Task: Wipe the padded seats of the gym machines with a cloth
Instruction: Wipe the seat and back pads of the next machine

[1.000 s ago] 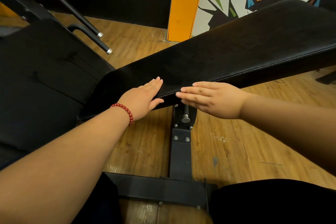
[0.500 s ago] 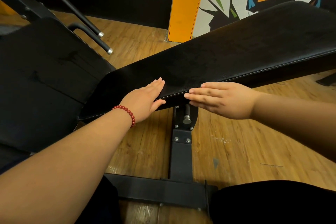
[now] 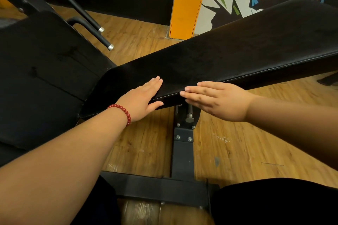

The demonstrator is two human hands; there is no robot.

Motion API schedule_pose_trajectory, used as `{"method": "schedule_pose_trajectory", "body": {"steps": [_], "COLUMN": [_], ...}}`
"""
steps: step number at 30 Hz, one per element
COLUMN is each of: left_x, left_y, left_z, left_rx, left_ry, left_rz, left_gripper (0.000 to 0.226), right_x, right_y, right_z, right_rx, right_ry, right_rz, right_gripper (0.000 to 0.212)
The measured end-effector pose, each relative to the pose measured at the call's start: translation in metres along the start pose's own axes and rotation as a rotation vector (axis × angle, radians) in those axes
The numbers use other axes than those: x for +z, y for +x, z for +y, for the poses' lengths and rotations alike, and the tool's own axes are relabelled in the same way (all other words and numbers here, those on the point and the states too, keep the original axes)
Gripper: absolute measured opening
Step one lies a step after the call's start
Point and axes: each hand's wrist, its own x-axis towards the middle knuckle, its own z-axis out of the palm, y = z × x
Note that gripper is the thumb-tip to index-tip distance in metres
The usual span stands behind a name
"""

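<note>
A long black padded bench pad (image 3: 228, 60) slopes up from the middle of the view to the upper right. My left hand (image 3: 144, 98), with a red bead bracelet at the wrist, lies flat on the pad's near edge, fingers straight on top and thumb under the rim. My right hand (image 3: 215, 98) reaches in from the right with straight fingers, its fingertips touching the same near edge. A second black padded seat (image 3: 40, 78) fills the left side. No cloth is in view.
The bench's black steel post (image 3: 182, 153) and cross foot (image 3: 157, 186) stand on the wooden floor (image 3: 237, 148) below my hands. Two black handle bars (image 3: 87, 18) with silver end caps jut out at upper left. An orange pillar (image 3: 188, 2) and a painted wall stand behind.
Both hands stay on the pad's near edge. My right hand drew slightly to the right, then slid back left toward my left hand.
</note>
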Motion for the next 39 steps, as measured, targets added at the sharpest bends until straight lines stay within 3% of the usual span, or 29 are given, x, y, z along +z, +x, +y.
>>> {"method": "schedule_pose_trajectory", "body": {"steps": [8,13,19,26,31,39], "left_x": [0.0,0.0,0.003,-0.001,0.0,-0.006], "left_y": [-0.001,-0.005,-0.004,-0.009,-0.018,-0.024], "left_z": [-0.008,-0.011,-0.012,-0.017,-0.031,-0.036], "left_rx": [0.026,-0.006,0.0,0.009,-0.032,-0.084], "left_ry": [-0.004,0.009,-0.008,0.03,0.045,0.042], "left_rz": [-0.011,-0.031,-0.011,-0.031,-0.055,-0.099], "left_gripper": [0.073,0.071,0.069,0.071,0.072,0.069], "right_x": [0.004,0.005,0.011,0.007,0.012,0.009], "right_y": [0.037,0.011,0.056,0.027,0.068,0.056], "right_z": [-0.013,-0.005,-0.027,-0.012,-0.036,-0.024], "right_rx": [-0.021,-0.015,0.005,-0.024,-0.018,-0.018], "right_ry": [-0.02,-0.002,-0.03,-0.048,-0.061,-0.031], "right_rz": [-0.017,0.005,-0.022,-0.008,-0.088,-0.011], "right_gripper": [0.065,0.058,0.064,0.061,0.059,0.061]}}
